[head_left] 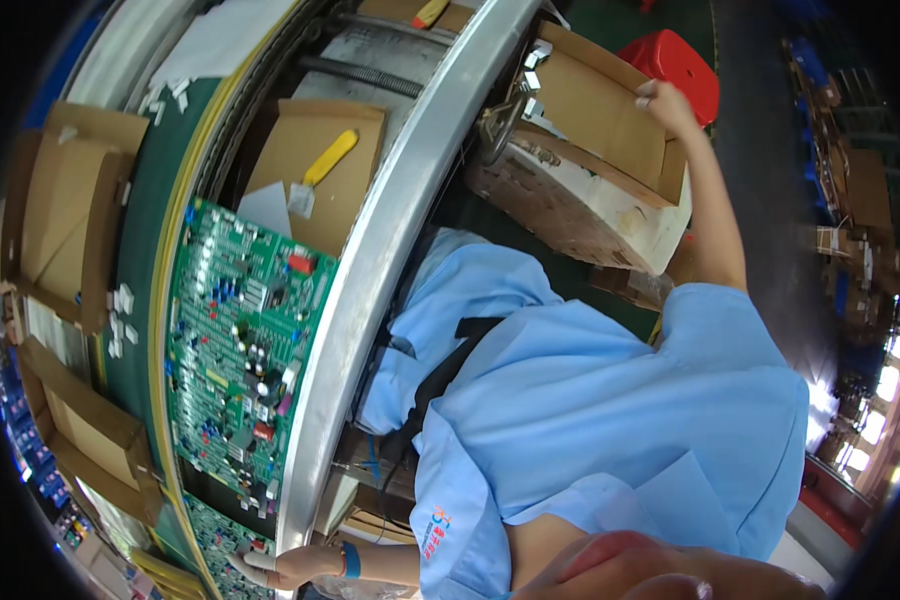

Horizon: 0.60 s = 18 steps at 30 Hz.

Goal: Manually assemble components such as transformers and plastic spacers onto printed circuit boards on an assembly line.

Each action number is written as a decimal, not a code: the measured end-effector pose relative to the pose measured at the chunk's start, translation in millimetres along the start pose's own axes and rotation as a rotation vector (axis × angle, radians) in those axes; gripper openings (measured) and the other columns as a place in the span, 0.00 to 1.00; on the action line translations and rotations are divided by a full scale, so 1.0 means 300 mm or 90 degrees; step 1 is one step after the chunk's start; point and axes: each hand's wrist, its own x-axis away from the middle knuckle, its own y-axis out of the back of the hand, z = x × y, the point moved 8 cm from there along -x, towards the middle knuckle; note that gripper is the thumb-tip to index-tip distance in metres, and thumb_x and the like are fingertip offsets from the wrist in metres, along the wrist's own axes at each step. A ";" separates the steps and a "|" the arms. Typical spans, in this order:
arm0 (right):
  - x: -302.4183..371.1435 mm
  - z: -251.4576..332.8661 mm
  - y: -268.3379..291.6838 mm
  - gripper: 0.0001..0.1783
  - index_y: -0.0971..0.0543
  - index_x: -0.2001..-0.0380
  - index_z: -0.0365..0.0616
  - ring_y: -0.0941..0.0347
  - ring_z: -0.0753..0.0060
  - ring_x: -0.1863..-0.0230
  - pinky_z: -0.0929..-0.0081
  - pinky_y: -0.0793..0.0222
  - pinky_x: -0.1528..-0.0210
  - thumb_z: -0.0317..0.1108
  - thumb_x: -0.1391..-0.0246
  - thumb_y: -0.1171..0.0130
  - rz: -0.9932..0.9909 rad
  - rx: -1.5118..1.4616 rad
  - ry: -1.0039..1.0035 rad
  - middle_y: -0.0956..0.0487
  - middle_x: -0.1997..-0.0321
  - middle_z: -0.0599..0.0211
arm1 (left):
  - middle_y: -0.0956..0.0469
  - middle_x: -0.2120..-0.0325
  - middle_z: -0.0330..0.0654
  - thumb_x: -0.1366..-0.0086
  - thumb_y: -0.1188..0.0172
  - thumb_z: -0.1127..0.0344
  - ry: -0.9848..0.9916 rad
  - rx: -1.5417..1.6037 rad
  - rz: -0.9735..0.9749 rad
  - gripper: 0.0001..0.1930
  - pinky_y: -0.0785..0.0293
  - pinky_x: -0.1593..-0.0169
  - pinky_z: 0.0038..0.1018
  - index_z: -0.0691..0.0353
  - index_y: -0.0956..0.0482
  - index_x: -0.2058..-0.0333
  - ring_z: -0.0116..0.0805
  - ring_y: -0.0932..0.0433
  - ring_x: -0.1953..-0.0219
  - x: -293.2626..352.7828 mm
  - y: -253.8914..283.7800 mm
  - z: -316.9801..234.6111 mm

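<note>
Near the lower left, my left hand (pixel 267 569) lies over a green circuit board (pixel 210 532), its visible fingers stretched out, pale coverings on the tips. A blue band circles that wrist. A larger green circuit board (pixel 240 350), crowded with capacitors and other parts, lies beyond it on the line. My right hand (pixel 665 104) reaches far to the right, at the rim of an open cardboard box (pixel 595 95). Its fingers are curled closed, and whatever they hold is too small or hidden to name. Several small shiny metal parts (pixel 534 75) lie along that box's left side.
A silver metal rail (pixel 370 270) runs between me and the boards. A cardboard tray (pixel 320 200) holds a yellow-handled tool (pixel 332 157). More cardboard boxes (pixel 80 215) and white bits (pixel 122 318) sit across the line. A red stool (pixel 685 70) stands beyond my right hand.
</note>
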 end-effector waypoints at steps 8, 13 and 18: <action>-0.046 0.360 -0.343 0.22 0.19 0.55 0.44 0.21 0.56 0.53 0.61 0.27 0.52 0.46 0.51 0.37 0.114 -0.215 0.038 0.18 0.55 0.56 | 0.22 0.51 0.50 0.29 0.47 0.62 -0.092 0.020 0.057 0.18 0.26 0.45 0.29 0.71 0.22 0.49 0.38 0.22 0.52 -0.096 -0.147 -0.237; -0.172 0.323 -0.533 0.19 0.19 0.63 0.38 0.21 0.50 0.55 0.62 0.27 0.53 0.43 0.53 0.38 0.203 -0.112 0.001 0.18 0.60 0.46 | 0.21 0.51 0.50 0.29 0.46 0.62 -0.114 0.017 0.103 0.19 0.28 0.43 0.32 0.73 0.22 0.50 0.39 0.23 0.51 -0.078 -0.203 -0.309; -0.119 0.357 -0.491 0.14 0.20 0.64 0.37 0.20 0.54 0.59 0.65 0.26 0.54 0.33 0.54 0.40 0.153 -0.277 -0.003 0.18 0.62 0.51 | 0.20 0.53 0.50 0.30 0.45 0.61 -0.122 0.005 0.113 0.19 0.29 0.42 0.33 0.72 0.21 0.51 0.38 0.22 0.51 -0.055 -0.235 -0.328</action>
